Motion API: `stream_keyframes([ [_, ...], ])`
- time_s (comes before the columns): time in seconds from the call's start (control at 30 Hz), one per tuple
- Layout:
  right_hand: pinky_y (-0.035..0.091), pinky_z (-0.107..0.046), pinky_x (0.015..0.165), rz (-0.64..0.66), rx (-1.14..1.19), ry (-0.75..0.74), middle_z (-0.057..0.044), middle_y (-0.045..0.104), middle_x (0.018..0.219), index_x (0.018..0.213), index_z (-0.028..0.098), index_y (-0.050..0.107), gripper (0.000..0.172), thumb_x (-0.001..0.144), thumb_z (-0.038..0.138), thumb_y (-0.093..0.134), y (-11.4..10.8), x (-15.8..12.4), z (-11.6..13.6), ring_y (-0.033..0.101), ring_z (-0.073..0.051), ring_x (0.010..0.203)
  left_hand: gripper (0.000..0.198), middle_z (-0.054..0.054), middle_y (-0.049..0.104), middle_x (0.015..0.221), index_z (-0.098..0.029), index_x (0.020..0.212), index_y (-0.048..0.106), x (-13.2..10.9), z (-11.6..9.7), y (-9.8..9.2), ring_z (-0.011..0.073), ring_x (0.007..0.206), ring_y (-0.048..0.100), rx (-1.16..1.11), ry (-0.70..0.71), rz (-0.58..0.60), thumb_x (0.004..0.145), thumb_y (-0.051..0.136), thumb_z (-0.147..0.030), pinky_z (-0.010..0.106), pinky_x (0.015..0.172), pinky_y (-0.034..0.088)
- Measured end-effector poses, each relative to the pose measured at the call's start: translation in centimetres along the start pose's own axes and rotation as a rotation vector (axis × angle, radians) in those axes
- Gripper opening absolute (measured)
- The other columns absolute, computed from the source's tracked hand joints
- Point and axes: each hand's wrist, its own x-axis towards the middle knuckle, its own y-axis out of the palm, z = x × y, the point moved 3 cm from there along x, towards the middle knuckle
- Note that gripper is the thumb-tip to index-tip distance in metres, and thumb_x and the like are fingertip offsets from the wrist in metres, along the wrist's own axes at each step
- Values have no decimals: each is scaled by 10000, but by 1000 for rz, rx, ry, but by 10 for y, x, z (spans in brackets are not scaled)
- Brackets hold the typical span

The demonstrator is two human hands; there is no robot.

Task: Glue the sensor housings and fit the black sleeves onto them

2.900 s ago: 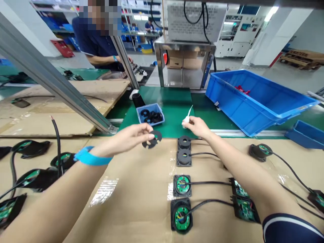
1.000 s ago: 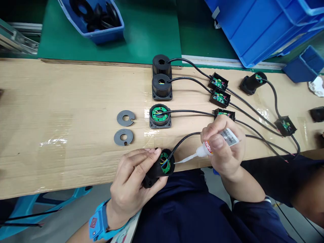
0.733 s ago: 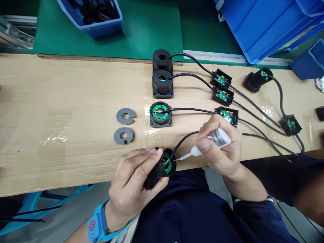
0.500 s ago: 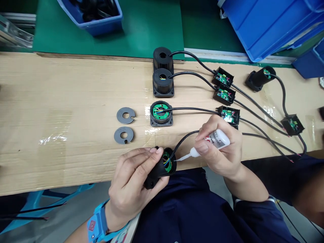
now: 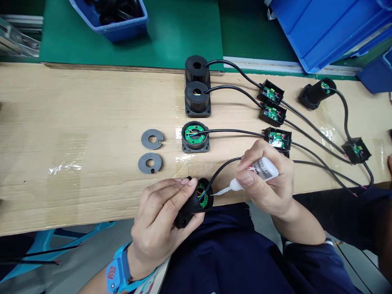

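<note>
My left hand (image 5: 167,212) is wrapped round a black round housing (image 5: 196,206), tilted so its open end faces right and shows a green circuit board (image 5: 203,199) with coloured wires. My right hand (image 5: 269,183) grips a white glue bottle (image 5: 263,169), its thin nozzle touching or almost touching the housing's rim. A black cable runs from the housing up behind my right hand. Two grey notched discs (image 5: 152,139) lie on the cardboard to the left. Beside them sits an open black housing (image 5: 195,136) with a green board, cabled to a small black box (image 5: 278,139).
Two covered black housings (image 5: 197,98) stand further back, cabled to small boxes (image 5: 271,113). Another housing (image 5: 317,94) lies at the right, linked to a box (image 5: 356,150). Blue bins (image 5: 122,30) are at the back. Part of another person shows at the right edge.
My hands, the housing and the bottle stay almost in place. The other person's arm at the lower right has moved towards the right edge.
</note>
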Motion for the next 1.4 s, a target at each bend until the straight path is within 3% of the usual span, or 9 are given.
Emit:
stream_keyframes([
  [0.27,372,-249,446,-6,7,-13,24,573,674,809,223,633,188,944,325,714,1,1,1,488,-95,521,803,73,675,1071,-257,1496,508,1,-1,-1,260,1018,679,7,-26,25,780,812,-56,460,886,641],
  [0.53,367,-251,438,5,34,-4,36,563,661,816,219,625,185,943,315,719,2,2,1,487,-87,495,705,60,679,1074,-200,1407,582,0,2,0,247,1013,691,14,1,1,760,836,-88,404,922,617],
  [0.97,381,-264,468,-21,-23,-3,25,587,678,809,226,635,223,945,373,734,1,1,-1,507,-101,532,581,40,673,1048,-236,1336,608,3,2,-1,227,990,689,-34,-46,14,801,802,-124,397,894,631],
  [1.4,383,-279,459,-88,-20,-83,35,559,662,822,238,641,219,924,391,760,3,0,-7,479,-104,511,551,59,684,1112,-234,1340,611,-3,8,2,211,984,689,-230,-230,110,825,808,-236,345,868,615],
])
